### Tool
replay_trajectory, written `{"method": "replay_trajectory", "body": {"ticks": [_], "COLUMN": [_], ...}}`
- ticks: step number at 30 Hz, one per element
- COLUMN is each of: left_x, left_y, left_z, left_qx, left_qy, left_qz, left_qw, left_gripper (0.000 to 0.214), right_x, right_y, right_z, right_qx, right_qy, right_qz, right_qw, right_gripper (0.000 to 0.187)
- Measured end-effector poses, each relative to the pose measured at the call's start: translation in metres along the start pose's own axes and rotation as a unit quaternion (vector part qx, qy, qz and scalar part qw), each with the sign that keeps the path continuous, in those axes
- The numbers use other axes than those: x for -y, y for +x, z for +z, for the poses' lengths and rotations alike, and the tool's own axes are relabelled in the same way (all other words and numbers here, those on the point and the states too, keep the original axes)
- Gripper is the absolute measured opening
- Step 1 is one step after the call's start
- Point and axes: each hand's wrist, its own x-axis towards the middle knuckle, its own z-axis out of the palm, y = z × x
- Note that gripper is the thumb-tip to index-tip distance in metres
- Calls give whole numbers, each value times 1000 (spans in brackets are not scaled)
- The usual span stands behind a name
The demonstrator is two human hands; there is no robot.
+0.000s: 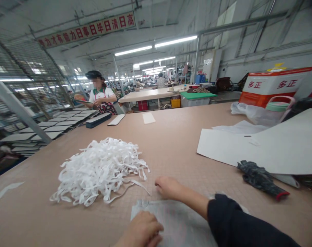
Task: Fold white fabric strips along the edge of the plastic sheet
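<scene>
A loose pile of white strips (100, 168) lies on the tan table (176, 144) just left of my hands. A pale grey sheet (176, 223) lies flat at the near edge. My left hand (142, 230) rests on the sheet's near left part with its fingers curled under. Reaching in from the right in a dark sleeve, my right hand (168, 187) sits at the sheet's far edge, fingers closed. One white strip trails from the pile toward it. What the closed fingers hold is hidden.
A dark glove with a red cuff (261, 180) lies to the right beside large white sheets (264, 147). Behind them are a plastic bag (248, 113) and a red-and-white box (271, 85). A co-worker (102, 97) stands at the far left by stacked flat pieces (55, 127).
</scene>
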Motion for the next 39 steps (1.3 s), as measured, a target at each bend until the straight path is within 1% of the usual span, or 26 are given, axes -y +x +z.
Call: {"method": "replay_trajectory", "body": {"ticks": [1,2,4,5,7,9,11,13,16,17,18,20,22,24,25,27,28,29,30,31,32,33,35,37,39], "left_x": [12,25,54,68,97,124,145,160,174,177,180,184,185,179,173,152,138,122,105,88,70,53,22,-4,-25], "left_y": [8,15,23,26,27,25,20,15,9,8,6,5,8,16,23,41,51,61,70,78,84,88,92,94,95], "left_z": [-9,-18,-33,-38,-44,-47,-48,-48,-47,-47,-47,-50,-53,-57,-58,-58,-57,-55,-52,-48,-44,-41,-36,-36,-38], "left_qx": [-45,-87,-166,-190,-211,-209,-202,-186,-159,-154,-153,-153,-155,-159,-163,-175,-183,-191,-197,-193,-180,-171,-156,-139,-100], "left_qy": [17,41,108,144,210,260,293,312,317,315,313,311,311,310,311,310,303,286,254,206,147,86,-30,-131,-205], "left_qz": [-42,-69,-110,-124,-161,-203,-249,-291,-324,-328,-333,-344,-356,-363,-366,-355,-337,-307,-266,-227,-190,-167,-137,-109,-78], "left_qw": [998,993,974,963,941,921,901,885,877,877,876,873,868,864,862,865,872,888,909,932,954,967,978,976,971], "left_gripper": [23,28,34,35,35,37,39,41,43,44,44,45,45,45,45,46,46,45,42,37,33,28,25,27,34], "right_x": [6,12,24,29,34,31,15,-11,-65,-85,-105,-142,-168,-177,-173,-154,-139,-124,-109,-95,-83,-72,-57,-45,-36], "right_y": [21,38,63,71,78,76,62,39,-10,-28,-45,-78,-106,-127,-134,-140,-139,-135,-129,-123,-116,-110,-103,-102,-106], "right_z": [7,14,26,31,37,36,27,11,-20,-31,-41,-59,-72,-77,-77,-70,-65,-59,-52,-45,-40,-35,-28,-26,-29], "right_qx": [-17,-33,-63,-72,-68,-34,14,53,84,98,104,71,28,-8,-22,-42,-48,-50,-46,-46,-43,-45,-42,-14,17], "right_qy": [10,20,45,61,101,150,201,246,289,322,335,323,344,378,402,460,495,525,552,571,579,574,537,490,443], "right_qz": [16,34,64,73,73,64,58,57,70,87,105,163,220,258,265,262,245,235,222,212,203,187,156,124,84], "right_qw": [1000,999,995,993,990,986,978,966,951,938,931,929,913,889,876,848,832,816,802,791,788,796,828,863,893], "right_gripper": [22,24,25,25,20,11,5,4,3,6,8,10,14,19,20,29,37,41,43,45,46,45,37,25,14]}}
